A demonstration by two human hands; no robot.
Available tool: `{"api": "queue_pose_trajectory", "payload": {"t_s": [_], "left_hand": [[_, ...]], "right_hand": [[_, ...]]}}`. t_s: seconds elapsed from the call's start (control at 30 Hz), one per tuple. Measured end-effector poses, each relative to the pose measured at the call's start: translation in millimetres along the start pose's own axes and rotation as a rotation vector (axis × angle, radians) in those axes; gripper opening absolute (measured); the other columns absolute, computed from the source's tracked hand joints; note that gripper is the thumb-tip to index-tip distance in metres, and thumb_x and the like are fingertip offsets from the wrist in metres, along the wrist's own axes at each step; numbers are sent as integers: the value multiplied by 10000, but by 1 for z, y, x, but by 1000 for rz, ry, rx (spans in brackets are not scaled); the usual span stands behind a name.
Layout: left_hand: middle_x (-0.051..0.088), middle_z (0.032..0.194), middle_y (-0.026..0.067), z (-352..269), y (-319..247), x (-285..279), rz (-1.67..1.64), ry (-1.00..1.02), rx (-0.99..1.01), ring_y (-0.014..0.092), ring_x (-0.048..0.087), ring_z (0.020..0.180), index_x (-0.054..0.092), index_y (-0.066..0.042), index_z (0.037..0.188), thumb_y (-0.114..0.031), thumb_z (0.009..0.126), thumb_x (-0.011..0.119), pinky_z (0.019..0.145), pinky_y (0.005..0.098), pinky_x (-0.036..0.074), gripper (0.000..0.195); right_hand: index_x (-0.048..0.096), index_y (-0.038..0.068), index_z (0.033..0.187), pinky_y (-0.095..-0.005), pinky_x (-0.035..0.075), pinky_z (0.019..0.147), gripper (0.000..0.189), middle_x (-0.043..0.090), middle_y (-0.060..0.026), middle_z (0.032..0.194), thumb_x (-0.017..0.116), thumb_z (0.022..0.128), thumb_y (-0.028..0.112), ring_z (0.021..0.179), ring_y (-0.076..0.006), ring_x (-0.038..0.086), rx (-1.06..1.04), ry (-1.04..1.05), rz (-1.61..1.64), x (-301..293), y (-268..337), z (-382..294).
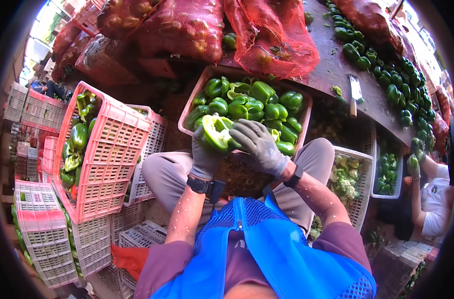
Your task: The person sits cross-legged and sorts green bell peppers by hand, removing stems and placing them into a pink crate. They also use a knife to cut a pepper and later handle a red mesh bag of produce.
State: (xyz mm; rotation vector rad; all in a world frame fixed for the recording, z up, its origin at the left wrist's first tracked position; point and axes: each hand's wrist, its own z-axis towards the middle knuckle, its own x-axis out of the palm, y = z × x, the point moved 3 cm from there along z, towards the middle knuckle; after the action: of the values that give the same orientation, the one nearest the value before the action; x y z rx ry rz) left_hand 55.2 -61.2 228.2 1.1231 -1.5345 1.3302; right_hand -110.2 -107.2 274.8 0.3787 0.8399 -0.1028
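Observation:
My left hand (205, 155), in a grey work glove, is closed on an opened green bell pepper (216, 132), whose pale inside faces up. My right hand (257, 145), gloved the same way, lies with bent fingers against the right side of that pepper; whether it also grips a piece under the palm is hidden. Both hands are above my lap, at the near edge of a pinkish plastic crate (186, 106). Whole and opened green bell peppers (245, 106) fill this crate.
A cleaver (354, 93) lies on the dark table (324, 63), near red mesh sacks (275, 45) and many peppers. A tilted pink crate (111, 149) of peppers stands left. Right are a white crate (365, 187) of pepper scraps and a co-worker's gloved hands (415, 160).

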Motion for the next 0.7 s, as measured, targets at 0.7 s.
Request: {"api": "queue_pose_trajectory", "payload": {"t_s": [0.7], "left_hand": [[579, 1276, 35, 19, 16, -45, 256, -222, -7, 195, 606, 1134, 462, -147, 1378, -317, 983, 564, 870, 364, 554, 442]], "right_hand": [[603, 15, 1184, -285, 503, 771, 214, 626, -50, 947, 533, 1019, 133, 849, -101, 603, 813, -157, 701, 32, -62, 3]]}}
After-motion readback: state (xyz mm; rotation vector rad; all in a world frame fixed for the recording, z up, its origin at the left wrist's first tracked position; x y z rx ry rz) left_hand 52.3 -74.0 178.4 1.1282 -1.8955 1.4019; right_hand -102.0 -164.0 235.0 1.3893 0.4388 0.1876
